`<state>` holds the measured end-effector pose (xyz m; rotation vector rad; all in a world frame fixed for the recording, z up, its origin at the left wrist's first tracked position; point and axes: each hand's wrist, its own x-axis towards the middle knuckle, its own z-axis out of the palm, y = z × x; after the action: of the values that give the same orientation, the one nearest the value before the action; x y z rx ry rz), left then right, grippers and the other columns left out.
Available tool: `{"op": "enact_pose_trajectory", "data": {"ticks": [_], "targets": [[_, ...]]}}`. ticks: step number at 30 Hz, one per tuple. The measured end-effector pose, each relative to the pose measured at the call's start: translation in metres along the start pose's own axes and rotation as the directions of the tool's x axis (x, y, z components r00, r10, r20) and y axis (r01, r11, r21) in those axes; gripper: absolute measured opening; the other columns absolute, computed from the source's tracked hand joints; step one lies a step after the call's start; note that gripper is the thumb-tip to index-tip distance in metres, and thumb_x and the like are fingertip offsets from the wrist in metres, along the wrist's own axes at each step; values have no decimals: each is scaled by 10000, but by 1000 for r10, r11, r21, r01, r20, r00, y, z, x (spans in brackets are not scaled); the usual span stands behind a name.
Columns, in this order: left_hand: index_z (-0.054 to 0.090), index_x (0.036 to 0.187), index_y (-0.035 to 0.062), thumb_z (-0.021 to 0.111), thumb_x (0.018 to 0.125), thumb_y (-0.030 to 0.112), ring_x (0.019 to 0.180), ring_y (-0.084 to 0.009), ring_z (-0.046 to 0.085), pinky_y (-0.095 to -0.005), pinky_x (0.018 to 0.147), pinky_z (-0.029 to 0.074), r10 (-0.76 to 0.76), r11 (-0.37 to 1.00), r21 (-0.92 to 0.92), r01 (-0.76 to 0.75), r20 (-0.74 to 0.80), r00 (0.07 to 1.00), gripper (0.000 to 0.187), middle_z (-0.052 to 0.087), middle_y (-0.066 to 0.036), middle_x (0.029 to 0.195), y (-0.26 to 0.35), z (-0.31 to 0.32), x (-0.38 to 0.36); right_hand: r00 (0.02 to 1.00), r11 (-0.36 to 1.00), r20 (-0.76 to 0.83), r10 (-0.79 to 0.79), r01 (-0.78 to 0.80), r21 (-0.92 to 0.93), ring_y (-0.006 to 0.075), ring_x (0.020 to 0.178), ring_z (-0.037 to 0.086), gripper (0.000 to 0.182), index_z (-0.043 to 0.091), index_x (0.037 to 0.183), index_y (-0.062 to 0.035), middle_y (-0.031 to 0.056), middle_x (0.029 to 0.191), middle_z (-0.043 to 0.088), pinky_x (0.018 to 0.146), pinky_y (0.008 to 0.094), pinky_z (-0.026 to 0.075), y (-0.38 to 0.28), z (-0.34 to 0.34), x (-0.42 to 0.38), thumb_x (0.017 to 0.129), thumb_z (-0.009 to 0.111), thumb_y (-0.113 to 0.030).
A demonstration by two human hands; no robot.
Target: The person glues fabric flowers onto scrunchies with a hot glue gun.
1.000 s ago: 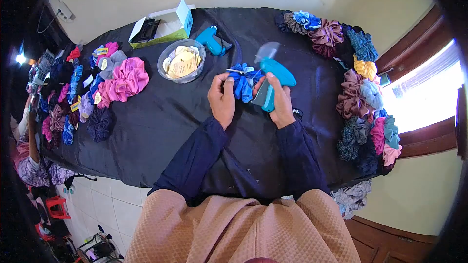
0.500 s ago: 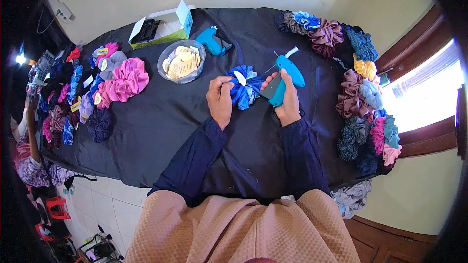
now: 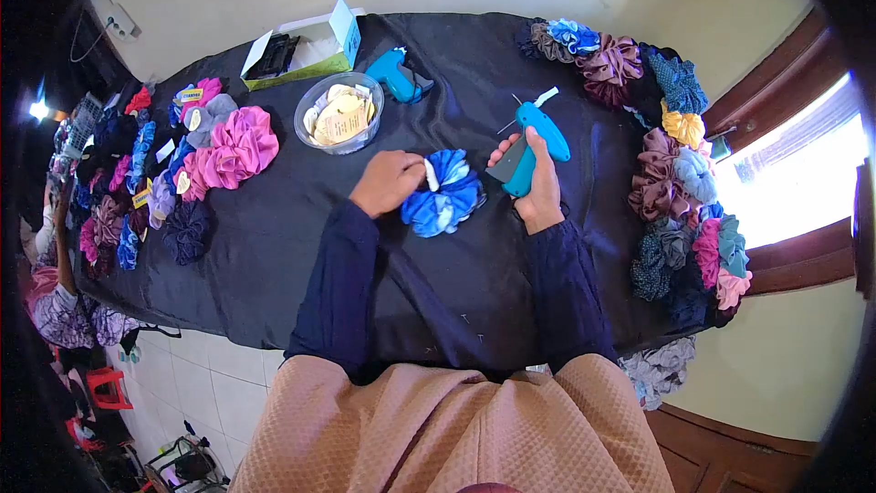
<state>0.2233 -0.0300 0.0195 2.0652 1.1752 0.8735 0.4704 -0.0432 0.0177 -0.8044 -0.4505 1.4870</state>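
A blue and white scrunchie (image 3: 447,205) is in front of me on the black-covered table, with a small pale tag (image 3: 431,174) at its upper left. My left hand (image 3: 390,181) is closed at the scrunchie's left edge, its fingertips pinching by the tag. In my right hand (image 3: 538,187) is a teal tagging gun (image 3: 545,132), gripped with its needle pointing up and left, apart from the scrunchie. A white strip sticks out of the gun's top.
Behind are a clear tub of cream tags (image 3: 342,125), a second teal tagging gun (image 3: 394,75) and an open box (image 3: 319,59). Scrunchies pile up at the left (image 3: 239,148) and along the right edge (image 3: 655,173). Another person's arm (image 3: 64,246) shows at far left.
My left hand has moved left and slightly down with the scrunchie, which has turned and sits farther from the gun. My right hand and tagging gun have hardly moved.
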Motion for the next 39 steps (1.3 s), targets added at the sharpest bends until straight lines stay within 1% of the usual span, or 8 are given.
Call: {"op": "enact_pose_trajectory", "data": {"ticks": [9, 18, 20, 26, 28, 32, 34, 39], "targets": [[702, 901, 17, 573, 789, 344, 796, -385, 647, -441, 704, 482, -305, 896, 386, 219, 178, 936, 369, 670, -224, 845, -62, -85, -23, 1000, 1000, 13, 3, -3, -13, 258, 785, 666, 348, 566, 993, -35, 116, 872, 629, 713, 416, 563, -2, 3, -2, 911, 640, -364], [731, 987, 63, 616, 801, 455, 870, -360, 686, -420, 786, 516, -540, 727, 242, 643, -379, 752, 449, 696, -229, 887, -119, -144, -72, 999, 1000, 33, 11, -11, -17, 251, 781, 661, 345, 567, 995, -36, 112, 876, 629, 723, 408, 560, -3, 3, -3, 921, 630, -366], [744, 955, 72, 598, 809, 435, 881, -369, 680, -450, 791, 517, -450, 391, 288, 874, -769, 454, 418, 697, -222, 902, -110, -151, -77, 999, 1000, 48, 21, -21, -17, 244, 789, 657, 332, 569, 1000, -41, 105, 881, 629, 742, 406, 559, -3, 2, -2, 936, 616, -363], [709, 943, 49, 624, 811, 250, 863, -367, 660, -478, 755, 503, 94, 707, 95, 700, -995, 40, 255, 700, -171, 934, -122, -152, -84, 999, 999, 44, 24, -23, -27, 245, 790, 658, 331, 568, 1002, -39, 105, 882, 629, 740, 407, 560, -3, 3, -2, 936, 615, -360], [682, 947, 43, 636, 809, 199, 800, -345, 639, -463, 715, 495, 363, 661, 301, 687, -930, 58, 213, 681, -127, 853, -116, -148, -76, 999, 999, 37, 15, -14, -40, 246, 788, 659, 334, 567, 1005, -35, 107, 884, 630, 739, 406, 562, -3, 4, -3, 936, 616, -358], [698, 861, 80, 647, 793, 232, 776, -294, 635, -400, 671, 487, 254, 836, 277, 473, -960, 113, 175, 671, -100, 789, -98, -125, -57, 999, 999, 36, 30, -29, -27, 247, 787, 659, 334, 566, 1005, -32, 109, 883, 630, 738, 405, 562, -3, 5, -3, 937, 614, -356], [708, 813, 99, 653, 773, 268, 783, -288, 641, -397, 681, 497, -81, 687, 199, 698, -935, 346, 183, 685, -86, 762, -84, -114, -53, 999, 999, 31, 18, -17, -45, 248, 787, 659, 331, 567, 1003, -32, 111, 882, 630, 739, 406, 562, -3, 4, -3, 937, 614, -352], [718, 844, 93, 623, 793, 291, 854, -322, 631, -431, 781, 495, 39, 571, 421, 705, -872, 488, 225, 711, -87, 816, -104, -119, -58, 999, 999, 38, 23, -22, -26, 249, 788, 660, 327, 566, 1002, -31, 115, 880, 630, 735, 405, 562, -4, 4, -4, 934, 620, -347]]}}
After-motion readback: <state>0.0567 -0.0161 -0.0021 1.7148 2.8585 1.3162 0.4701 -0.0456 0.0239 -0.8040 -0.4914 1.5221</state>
